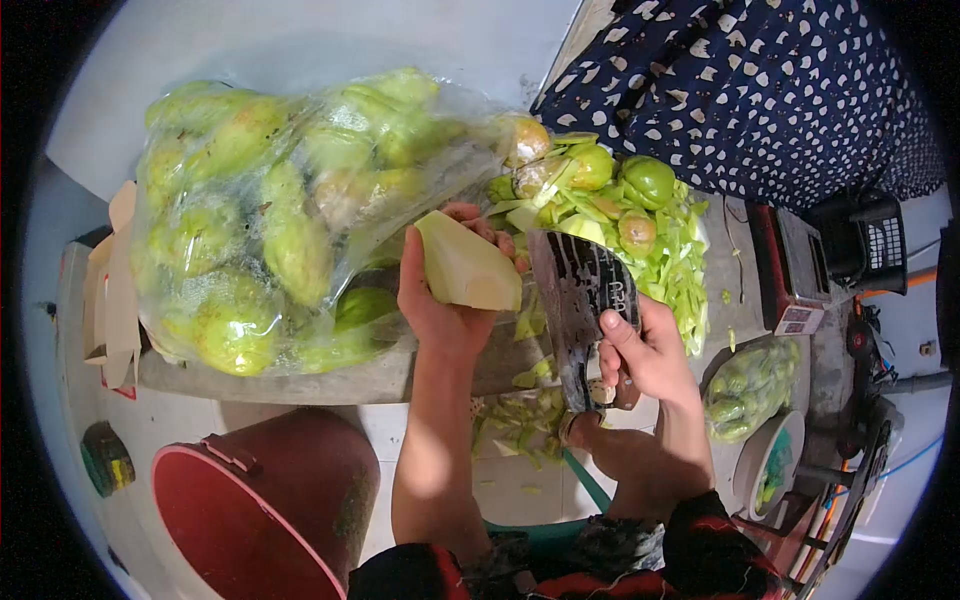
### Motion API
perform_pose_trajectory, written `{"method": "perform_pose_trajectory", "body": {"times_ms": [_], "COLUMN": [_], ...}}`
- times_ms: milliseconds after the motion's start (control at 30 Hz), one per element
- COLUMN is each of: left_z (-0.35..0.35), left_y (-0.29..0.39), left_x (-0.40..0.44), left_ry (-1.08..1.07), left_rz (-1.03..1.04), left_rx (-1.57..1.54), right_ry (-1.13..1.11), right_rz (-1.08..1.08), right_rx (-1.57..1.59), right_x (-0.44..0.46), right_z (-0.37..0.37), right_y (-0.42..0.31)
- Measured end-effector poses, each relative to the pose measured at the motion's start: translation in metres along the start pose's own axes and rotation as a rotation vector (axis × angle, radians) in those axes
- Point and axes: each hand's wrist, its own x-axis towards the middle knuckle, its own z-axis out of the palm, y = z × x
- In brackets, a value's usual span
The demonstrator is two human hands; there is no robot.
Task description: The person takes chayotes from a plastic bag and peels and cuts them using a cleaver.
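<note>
A grey slab [390, 378] spans the work area, with a tiled floor visible below it. In our left hand [448, 325] we grasp a pale, peeled fruit [468, 265], the thumb on one side and the fingers round the far side; this cradle probably steadies it while leaving its cut face exposed. In our right hand [655, 355] we grip a broad-bladed knife [578, 290], blade pointing away from us and just beside the fruit; the thumb lies against the flat of the blade, presumably to check its tilt. Beyond and to the left of our left hand lies a transparent bag [235, 215] of green fruits, seemingly within easy reach. Beyond our right hand we see heaped peelings [680, 260] with whole fruits among them. A red bucket [290, 490] stands nearer to us, left of our left forearm, its mouth tilted in our view.
</note>
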Motion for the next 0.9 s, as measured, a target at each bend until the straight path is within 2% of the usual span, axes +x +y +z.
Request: {"method": "perform_pose_trajectory", "body": {"times_ms": [33, 167, 233, 667, 733, 900], "left_z": [-0.002, -0.001, 0.003, -0.003, -0.003, 0.0], "left_y": [0.0, 0.001, 0.001, -0.003, -0.004, -0.007], "left_x": [0.0, 0.0, -0.001, -0.001, -0.004, -0.007], "left_ry": [-0.084, -0.128, -0.096, -0.154, -0.116, -0.077], "left_rz": [-0.033, 0.023, 0.056, 0.112, 0.022, -0.001], "left_rx": [-0.017, 0.082, 0.221, 0.232, 0.201, 0.286], "right_ry": [-0.031, -0.153, -0.155, -0.155, -0.15, -0.131], "right_rz": [0.055, 0.092, 0.089, 0.078, 0.064, 0.045], "right_rx": [0.05, 0.072, 0.064, 0.082, 0.101, 0.098], "right_x": [0.002, 0.002, 0.002, 0.005, 0.005, 0.005], "right_z": [-0.002, -0.006, -0.006, -0.004, -0.002, -0.002], "right_y": [0.001, 0.002, 0.002, 0.012, 0.013, 0.014]}}
